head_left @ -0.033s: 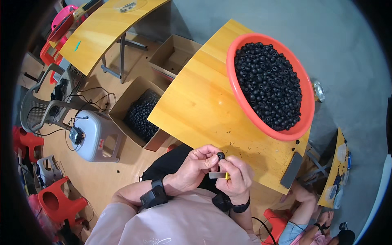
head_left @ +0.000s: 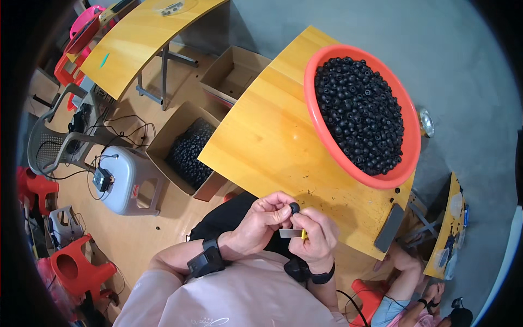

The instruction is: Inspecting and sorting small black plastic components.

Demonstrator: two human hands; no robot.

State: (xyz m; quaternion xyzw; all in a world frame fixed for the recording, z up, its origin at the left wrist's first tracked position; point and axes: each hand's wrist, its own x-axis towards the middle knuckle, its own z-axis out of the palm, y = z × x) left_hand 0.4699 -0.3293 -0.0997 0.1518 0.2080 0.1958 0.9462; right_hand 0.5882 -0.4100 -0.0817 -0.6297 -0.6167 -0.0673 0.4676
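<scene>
In the head view, the only one there is, I look down past the person's forearms to a small round black piece [head_left: 295, 207] held up between both hands, just off the near edge of the yellow table [head_left: 261, 131]. The left hand [head_left: 255, 224] has thumb and forefinger pinched together on it from the left. The right hand [head_left: 316, 235] is closed round a small knife [head_left: 289, 233], its blade pointing left under the black piece and a bit of yellow handle showing at the fingers. The right thumb and forefinger come up close by the piece; whether they press on it I can't tell.

To my eye the piece is light, probably rubber or plastic: firm, perhaps with a little give, and unlikely to break. Its rounded side could roll in the fingers, so I'd pinch it across the middle with thumb and fingertip, keeping skin off the cutting edge. The knife looks light and stiff, best held by the handle alone.

Beyond the hands, a red basin [head_left: 311, 98] sits on the table, heaped with similar black pieces [head_left: 357, 117]. Dark crumbs [head_left: 308, 192] speckle the wood nearer the person, and a dark flat slab [head_left: 389, 224] lies by the right-hand edge.
</scene>
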